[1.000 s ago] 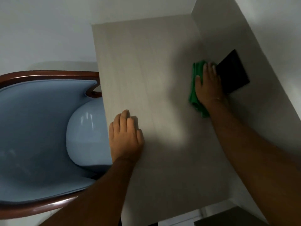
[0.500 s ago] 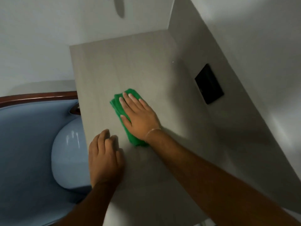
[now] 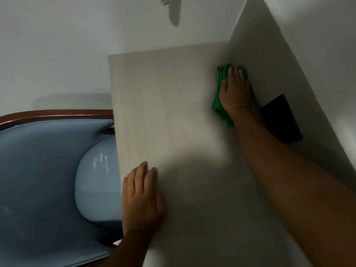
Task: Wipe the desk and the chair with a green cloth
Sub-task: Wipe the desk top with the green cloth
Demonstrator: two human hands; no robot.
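Observation:
A pale wood-grain desk (image 3: 169,105) fills the middle of the head view. My right hand (image 3: 236,91) lies flat on a folded green cloth (image 3: 218,101), pressing it onto the desk's far right side where the top meets the side panel. Only the cloth's left and far edges show around my fingers. My left hand (image 3: 141,197) rests palm down on the desk's near left edge, fingers together, holding nothing. A light blue padded chair (image 3: 44,170) with a dark wooden frame stands tucked against the desk's left edge.
A black rectangular plate (image 3: 281,120) sits on the upright side panel (image 3: 289,70) just right of my right wrist. White wall lies behind the desk, with a small white fitting (image 3: 164,0) at the top edge.
My right hand has swept the green cloth from the desk's near left, close to my left hand, across to the far right by the side panel. My left hand has stayed on the near edge.

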